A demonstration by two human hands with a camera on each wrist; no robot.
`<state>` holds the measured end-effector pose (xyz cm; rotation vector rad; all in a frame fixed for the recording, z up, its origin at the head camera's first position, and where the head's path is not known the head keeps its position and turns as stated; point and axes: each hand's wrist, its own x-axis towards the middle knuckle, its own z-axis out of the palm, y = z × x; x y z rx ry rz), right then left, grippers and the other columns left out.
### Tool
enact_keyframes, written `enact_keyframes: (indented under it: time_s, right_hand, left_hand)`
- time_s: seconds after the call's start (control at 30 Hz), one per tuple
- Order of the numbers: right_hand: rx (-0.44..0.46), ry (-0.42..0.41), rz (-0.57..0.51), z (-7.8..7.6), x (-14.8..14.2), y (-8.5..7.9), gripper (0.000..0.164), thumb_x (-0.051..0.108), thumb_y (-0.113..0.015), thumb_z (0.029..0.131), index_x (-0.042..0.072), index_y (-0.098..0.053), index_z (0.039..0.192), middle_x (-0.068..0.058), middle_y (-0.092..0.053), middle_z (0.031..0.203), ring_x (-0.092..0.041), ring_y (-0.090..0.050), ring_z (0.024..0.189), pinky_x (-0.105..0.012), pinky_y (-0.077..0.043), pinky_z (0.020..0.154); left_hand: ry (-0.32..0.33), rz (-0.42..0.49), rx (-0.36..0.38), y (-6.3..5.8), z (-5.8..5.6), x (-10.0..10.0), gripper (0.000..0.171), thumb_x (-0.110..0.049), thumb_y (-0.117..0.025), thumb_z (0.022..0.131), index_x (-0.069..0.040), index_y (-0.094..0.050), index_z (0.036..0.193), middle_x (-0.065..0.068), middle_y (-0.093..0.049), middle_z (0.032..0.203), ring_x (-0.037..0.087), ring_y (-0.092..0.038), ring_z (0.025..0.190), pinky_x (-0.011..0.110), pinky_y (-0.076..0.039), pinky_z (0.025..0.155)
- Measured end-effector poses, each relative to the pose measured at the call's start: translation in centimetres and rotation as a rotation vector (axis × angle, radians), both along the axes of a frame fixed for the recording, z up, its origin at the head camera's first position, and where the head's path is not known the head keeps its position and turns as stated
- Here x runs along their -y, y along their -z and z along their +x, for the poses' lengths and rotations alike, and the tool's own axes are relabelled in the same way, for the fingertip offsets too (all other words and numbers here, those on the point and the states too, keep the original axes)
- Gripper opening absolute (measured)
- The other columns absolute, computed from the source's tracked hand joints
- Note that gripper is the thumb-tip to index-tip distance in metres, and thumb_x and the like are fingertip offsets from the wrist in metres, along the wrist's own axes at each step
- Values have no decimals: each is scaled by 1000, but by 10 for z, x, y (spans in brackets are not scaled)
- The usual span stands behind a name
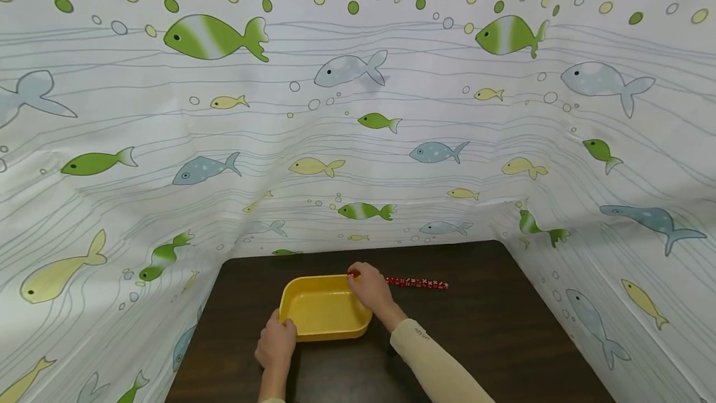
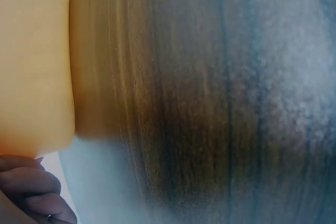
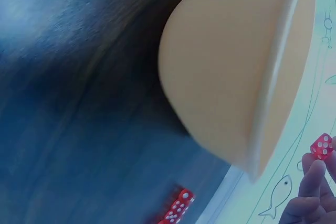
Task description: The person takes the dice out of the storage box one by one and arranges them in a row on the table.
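Note:
A shallow yellow plastic tray [image 1: 330,333] with rounded corners sits on the dark table. My left hand [image 1: 276,339] grips its near left corner, thumb at the rim. In the left wrist view, curled fingers [image 2: 31,184] show beside the tray's side [image 2: 34,61]. Over the tray's far right corner, my right hand [image 1: 370,288] pinches a red die with white pips [image 3: 321,146] between thumb and fingertips. A row of red dice [image 1: 416,282] lies on the table behind and right of the tray, its left end hidden by the right hand.
The dark wood-grain table [image 1: 486,328] extends around the tray. White cloth with printed fish [image 1: 367,210] hangs behind the table and along both sides.

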<state>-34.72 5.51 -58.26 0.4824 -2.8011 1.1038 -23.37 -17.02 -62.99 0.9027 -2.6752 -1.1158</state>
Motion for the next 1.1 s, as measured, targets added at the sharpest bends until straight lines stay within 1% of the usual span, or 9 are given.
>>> enact_keyframes:
  time_s: [0.13, 0.23, 0.37, 0.53, 0.7, 0.9, 1.1]
  right_hand:
    - [20, 14, -35, -1, -12, 3, 20, 29, -68, 105, 18, -75, 120, -5, -75, 125, -21, -70, 104, -47, -62, 95]
    - [30, 34, -57, -2, -22, 5, 20, 28, -68, 106, 18, -75, 121, -6, -75, 126, -22, -70, 105, -47, -62, 93]
    - [42, 70, -69, -4, -35, 5, 19, 28, -69, 106, 18, -74, 121, -6, -74, 124, -22, -69, 103, -46, -62, 92]
    - [29, 102, -57, -7, -47, 5, 18, 30, -69, 105, 19, -75, 119, -4, -75, 120, -21, -70, 101, -45, -63, 90]
    - [13, 126, -64, -8, -59, 6, 20, 31, -70, 105, 19, -75, 120, -3, -76, 118, -19, -70, 97, -44, -63, 87]
    - [22, 184, -144, -7, -79, 6, 19, 30, -71, 104, 20, -75, 119, -2, -76, 116, -19, -69, 96, -44, -62, 85]
    - [28, 202, -228, -7, -99, 1, 20, 29, -70, 105, 16, -77, 119, -2, -76, 112, -18, -67, 94, -41, -59, 80]
  left_hand:
    - [-7, 1, -10, 2, 0, -1, 58, -24, -41, 104, -2, -50, 157, 32, -64, 141, 51, -69, 104, 69, -50, 89]
    - [-8, 1, -8, 4, -1, -2, 58, -24, -40, 104, -1, -49, 157, 33, -63, 142, 51, -69, 102, 68, -50, 88]
    - [-8, -3, -13, 6, -2, -2, 58, -24, -41, 104, -1, -49, 156, 33, -65, 139, 47, -70, 95, 66, -52, 84]
    - [5, -17, -12, 6, -4, 2, 56, -24, -43, 104, -1, -50, 155, 33, -67, 135, 41, -70, 86, 63, -53, 79]
    - [18, -31, -8, 5, -6, 6, 56, -25, -43, 105, -1, -49, 155, 33, -67, 133, 39, -69, 83, 62, -53, 77]
    - [13, -20, 0, 7, -8, 5, 57, -25, -41, 105, -2, -47, 157, 34, -65, 136, 41, -69, 85, 62, -53, 77]
    - [20, -17, 3, 7, -9, 4, 58, -26, -42, 105, -1, -47, 157, 34, -65, 136, 38, -67, 80, 59, -52, 74]
